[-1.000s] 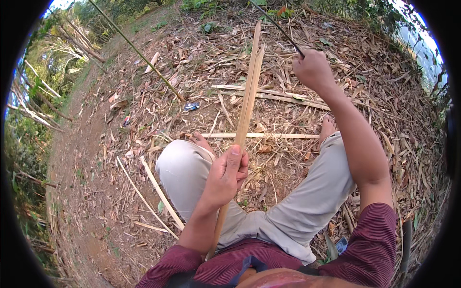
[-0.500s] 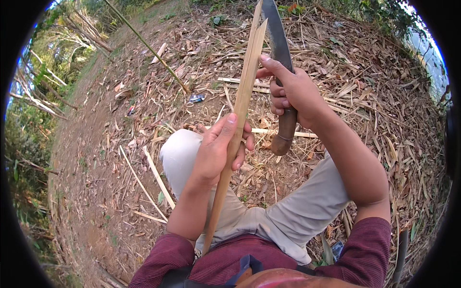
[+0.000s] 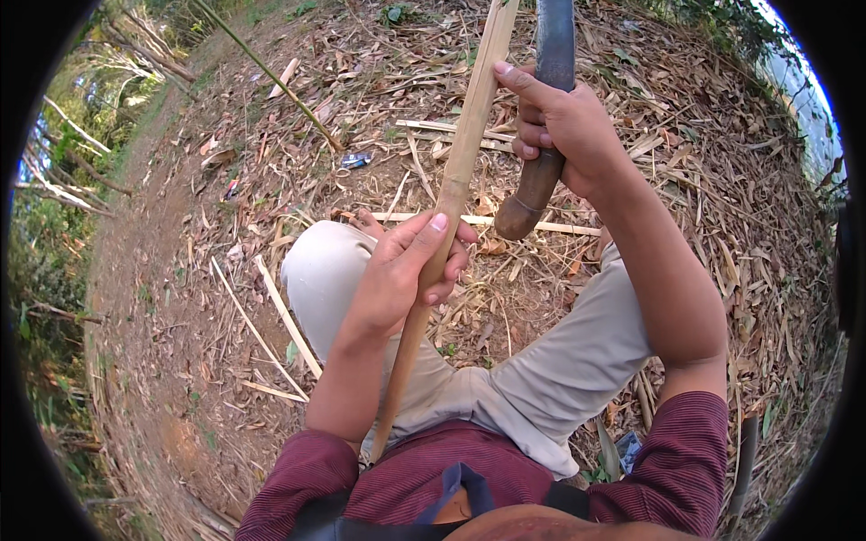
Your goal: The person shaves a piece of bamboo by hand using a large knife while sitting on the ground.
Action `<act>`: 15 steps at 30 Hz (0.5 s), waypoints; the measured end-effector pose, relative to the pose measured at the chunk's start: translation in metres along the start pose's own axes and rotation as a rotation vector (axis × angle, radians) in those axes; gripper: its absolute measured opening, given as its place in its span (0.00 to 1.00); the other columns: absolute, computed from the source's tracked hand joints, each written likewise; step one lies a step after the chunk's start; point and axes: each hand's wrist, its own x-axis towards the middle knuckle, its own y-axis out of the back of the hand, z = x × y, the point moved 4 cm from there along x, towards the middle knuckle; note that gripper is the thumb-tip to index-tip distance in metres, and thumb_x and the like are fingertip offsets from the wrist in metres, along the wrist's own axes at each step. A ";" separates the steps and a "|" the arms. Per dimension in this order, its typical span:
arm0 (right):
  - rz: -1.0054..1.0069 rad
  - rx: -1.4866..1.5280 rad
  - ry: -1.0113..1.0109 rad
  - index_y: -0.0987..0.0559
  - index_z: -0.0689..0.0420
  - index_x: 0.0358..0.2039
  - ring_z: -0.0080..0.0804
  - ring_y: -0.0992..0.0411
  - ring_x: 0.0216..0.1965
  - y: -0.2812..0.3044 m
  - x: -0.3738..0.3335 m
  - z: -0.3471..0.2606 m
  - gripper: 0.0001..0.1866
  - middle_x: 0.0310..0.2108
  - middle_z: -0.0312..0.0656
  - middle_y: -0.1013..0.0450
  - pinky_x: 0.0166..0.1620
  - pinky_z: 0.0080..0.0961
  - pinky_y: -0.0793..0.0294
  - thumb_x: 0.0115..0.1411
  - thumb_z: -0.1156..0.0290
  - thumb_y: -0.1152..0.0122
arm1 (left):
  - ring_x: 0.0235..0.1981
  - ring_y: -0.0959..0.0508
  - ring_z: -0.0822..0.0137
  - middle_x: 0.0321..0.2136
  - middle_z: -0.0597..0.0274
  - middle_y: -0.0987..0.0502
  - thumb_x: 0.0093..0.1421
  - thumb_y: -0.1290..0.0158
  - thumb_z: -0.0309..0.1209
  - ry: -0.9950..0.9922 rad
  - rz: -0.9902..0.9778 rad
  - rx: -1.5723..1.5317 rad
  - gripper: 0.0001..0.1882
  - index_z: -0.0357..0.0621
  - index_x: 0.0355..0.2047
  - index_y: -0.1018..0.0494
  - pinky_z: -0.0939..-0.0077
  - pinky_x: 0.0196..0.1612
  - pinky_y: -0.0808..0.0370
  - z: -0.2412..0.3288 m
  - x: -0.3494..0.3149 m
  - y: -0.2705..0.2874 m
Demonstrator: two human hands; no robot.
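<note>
A long pale bamboo strip (image 3: 468, 135) slants from my lap up past the top of the view. Around its middle my left hand (image 3: 417, 259) is closed, thumb on top and fingers curled beneath. My right hand (image 3: 568, 126) grips the wooden handle of a big machete (image 3: 555, 45), its dark blade pointing away and running out of view at the top. The handle's rounded butt hangs below that fist. My right thumb rests against the strip's edge, near its upper part.
Between my knees in light trousers (image 3: 577, 334), dry leaves and shavings cover the ground. Thin split strips (image 3: 287, 311) lie left of my left knee, with another strip (image 3: 568, 227) beyond. A thin green stem (image 3: 271, 77) leans at the upper left. Litter (image 3: 355, 160) lies ahead.
My right hand with the machete has moved slightly up and right, the blade turning more upright. The bamboo strip has shifted a little, and its split tip has left the view at the top.
</note>
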 end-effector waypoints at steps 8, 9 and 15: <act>0.040 -0.238 0.032 0.23 0.60 0.34 0.15 0.42 0.14 -0.005 -0.003 0.005 0.16 0.14 0.25 0.41 0.19 0.20 0.40 0.64 0.58 0.37 | 0.13 0.42 0.84 0.19 0.70 0.34 0.73 0.60 0.40 -0.027 0.078 -0.018 0.18 0.36 0.42 0.29 0.89 0.16 0.44 0.000 0.000 0.000; 0.044 -0.304 0.044 0.22 0.61 0.32 0.16 0.40 0.15 -0.004 -0.004 0.004 0.17 0.13 0.27 0.39 0.19 0.21 0.39 0.65 0.58 0.39 | 0.13 0.42 0.84 0.18 0.70 0.34 0.73 0.60 0.40 -0.025 0.082 -0.016 0.18 0.36 0.42 0.29 0.89 0.16 0.44 0.001 0.000 -0.001; -0.072 -0.684 0.364 0.17 0.61 0.29 0.19 0.40 0.13 -0.008 -0.003 0.006 0.22 0.11 0.30 0.36 0.19 0.24 0.43 0.65 0.52 0.40 | 0.12 0.43 0.84 0.17 0.70 0.35 0.73 0.60 0.41 -0.032 0.106 -0.015 0.19 0.36 0.42 0.28 0.90 0.14 0.46 0.003 0.000 -0.002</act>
